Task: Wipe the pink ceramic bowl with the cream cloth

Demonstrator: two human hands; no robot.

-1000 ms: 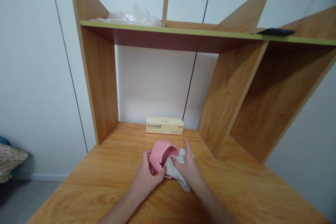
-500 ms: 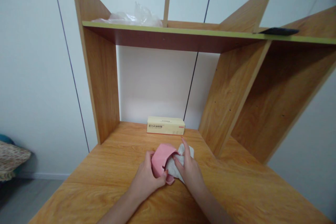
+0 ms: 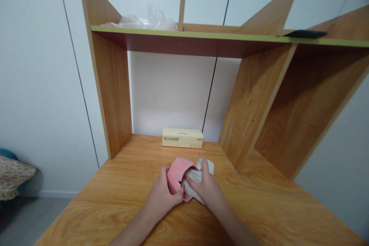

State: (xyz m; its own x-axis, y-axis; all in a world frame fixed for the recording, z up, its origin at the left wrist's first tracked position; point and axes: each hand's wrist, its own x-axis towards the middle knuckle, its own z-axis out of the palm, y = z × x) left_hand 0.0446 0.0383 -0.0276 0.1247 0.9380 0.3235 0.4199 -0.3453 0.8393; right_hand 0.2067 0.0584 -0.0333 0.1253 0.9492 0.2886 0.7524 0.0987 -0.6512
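My left hand (image 3: 163, 192) is closed round the near left side of a pink, faceted hollow container (image 3: 178, 171), tilted so that its opening faces right. A light grey cloth (image 3: 196, 190) lies partly in that opening and partly outside it. My right hand (image 3: 206, 184) grips the cloth, thumb pressed on it at the container's mouth and index finger stretched upward. One end of the cloth shows beyond the right fingers. The inside of the container is mostly hidden by the cloth and my hand.
Behind my hands a pale yellow box (image 3: 182, 138) stands on the wooden desk (image 3: 115, 200). Upright wooden panels (image 3: 253, 103) carry a shelf (image 3: 213, 35) above, with a clear plastic bag (image 3: 144, 22) and a flat black object (image 3: 307, 34) on it. Patterned fabric (image 3: 14, 175) shows at far left.
My right thumb has shifted slightly left and up along the cloth, toward the container's mouth. The cloth's folds have changed a little. My left hand keeps its hold.
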